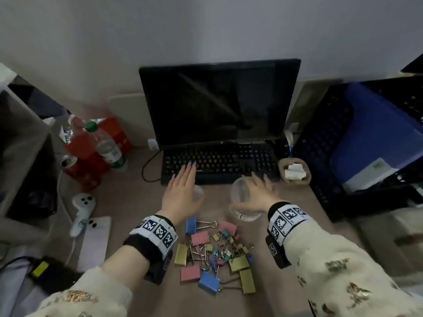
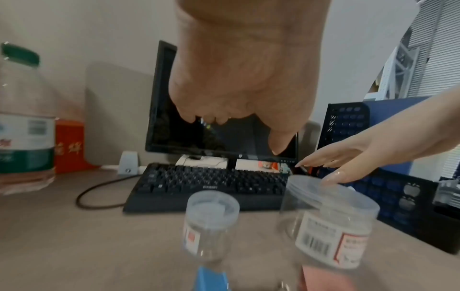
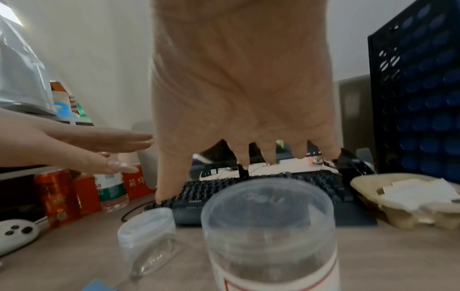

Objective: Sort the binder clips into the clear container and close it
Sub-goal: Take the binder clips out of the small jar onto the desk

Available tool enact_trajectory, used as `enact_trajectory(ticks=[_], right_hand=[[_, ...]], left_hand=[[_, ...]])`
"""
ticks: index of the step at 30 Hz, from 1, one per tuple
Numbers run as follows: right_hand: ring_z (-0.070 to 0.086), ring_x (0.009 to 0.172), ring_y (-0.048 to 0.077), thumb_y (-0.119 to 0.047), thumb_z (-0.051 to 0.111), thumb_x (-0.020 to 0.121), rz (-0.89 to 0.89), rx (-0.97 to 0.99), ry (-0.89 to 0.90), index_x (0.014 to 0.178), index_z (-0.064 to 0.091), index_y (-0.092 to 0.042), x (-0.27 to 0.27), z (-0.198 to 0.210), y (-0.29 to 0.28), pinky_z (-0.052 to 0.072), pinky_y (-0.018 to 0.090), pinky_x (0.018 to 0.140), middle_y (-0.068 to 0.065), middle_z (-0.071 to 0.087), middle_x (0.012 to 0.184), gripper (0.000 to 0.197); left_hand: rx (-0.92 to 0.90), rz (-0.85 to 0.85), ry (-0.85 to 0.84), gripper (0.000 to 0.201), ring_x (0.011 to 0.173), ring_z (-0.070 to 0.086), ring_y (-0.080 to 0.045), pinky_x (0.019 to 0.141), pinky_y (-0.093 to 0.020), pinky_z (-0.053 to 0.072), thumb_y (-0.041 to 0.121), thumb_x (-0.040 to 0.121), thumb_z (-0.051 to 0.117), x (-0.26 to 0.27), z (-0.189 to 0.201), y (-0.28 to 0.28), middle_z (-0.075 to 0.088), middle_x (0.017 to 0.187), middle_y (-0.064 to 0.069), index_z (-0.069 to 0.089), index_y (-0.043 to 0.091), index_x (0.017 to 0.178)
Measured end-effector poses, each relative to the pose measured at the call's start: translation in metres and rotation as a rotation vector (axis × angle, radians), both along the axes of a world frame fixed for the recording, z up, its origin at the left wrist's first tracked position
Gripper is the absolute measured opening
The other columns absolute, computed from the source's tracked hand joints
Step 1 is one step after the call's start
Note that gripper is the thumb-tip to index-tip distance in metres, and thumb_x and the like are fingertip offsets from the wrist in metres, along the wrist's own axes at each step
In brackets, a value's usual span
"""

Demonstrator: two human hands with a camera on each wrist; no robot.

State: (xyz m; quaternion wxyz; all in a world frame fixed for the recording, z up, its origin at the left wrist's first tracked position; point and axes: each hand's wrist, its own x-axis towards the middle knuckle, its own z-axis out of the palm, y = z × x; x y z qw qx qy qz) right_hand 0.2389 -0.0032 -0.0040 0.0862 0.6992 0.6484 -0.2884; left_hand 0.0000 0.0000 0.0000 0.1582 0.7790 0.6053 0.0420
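Observation:
A heap of coloured binder clips point(image 1: 215, 250) lies on the desk in front of me, in pink, blue, gold and small mixed ones. Beyond it stand two clear lidded containers: a small one point(image 1: 198, 193) point(image 2: 211, 222) point(image 3: 149, 236) and a larger one with a label point(image 1: 240, 197) point(image 2: 328, 222) point(image 3: 268, 232). My left hand point(image 1: 183, 186) hovers flat over the small container, fingers straight. My right hand point(image 1: 258, 188) is spread above the larger container, its thumb point(image 2: 333, 177) close to the lid. Neither hand holds anything.
A black keyboard point(image 1: 219, 163) and a dark monitor point(image 1: 217, 101) sit just behind the containers. At left are a water bottle point(image 1: 107, 147), red cans point(image 1: 87, 156), a white controller point(image 1: 82, 207) and a phone point(image 1: 96, 241). A cardboard tray point(image 1: 295, 170) and a black crate point(image 1: 325, 143) stand at right.

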Motion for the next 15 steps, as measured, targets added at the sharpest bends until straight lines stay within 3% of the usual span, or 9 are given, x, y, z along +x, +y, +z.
enact_trajectory(ticks=[3,6,11,15], right_hand=[[-0.014,0.147,0.037,-0.074,0.061,0.072,0.014,-0.051,-0.027,0.155,-0.003,-0.027,-0.004,-0.011,-0.001,0.0,0.063,0.114,0.002,-0.011,0.163,0.114],[-0.003,0.149,0.035,-0.068,0.062,0.076,-0.012,0.013,-0.009,0.154,0.002,-0.028,-0.004,-0.018,-0.001,0.008,0.064,0.115,-0.001,-0.005,0.163,0.106],[-0.006,0.149,0.034,-0.064,0.06,0.081,-0.059,0.056,0.009,0.155,0.001,-0.029,0.002,-0.028,0.001,0.01,0.066,0.114,-0.002,-0.008,0.163,0.101],[-0.006,0.15,0.026,-0.068,0.054,0.082,-0.077,0.118,-0.006,0.155,0.002,-0.025,0.009,-0.037,0.0,0.008,0.063,0.116,-0.003,-0.007,0.164,0.099]], left_hand=[[-0.184,0.054,-0.013,0.092,0.154,-0.005,-0.014,0.126,-0.04,0.006,0.061,0.095,0.045,-0.012,-0.018,-0.007,-0.006,0.168,0.004,-0.006,0.019,0.159],[-0.297,0.128,-0.056,0.099,0.155,0.001,-0.018,0.124,-0.047,0.016,0.069,0.089,0.05,-0.021,-0.032,-0.004,-0.003,0.168,0.003,-0.002,0.022,0.159],[-0.398,0.15,-0.043,0.099,0.153,0.01,-0.029,0.119,-0.051,0.025,0.057,0.086,0.064,-0.015,-0.041,0.014,-0.001,0.168,0.002,0.003,0.03,0.159],[-0.409,0.106,0.001,0.097,0.15,0.024,-0.028,0.118,-0.05,0.03,0.049,0.086,0.067,-0.006,-0.05,0.023,0.01,0.167,0.003,0.006,0.031,0.159]])
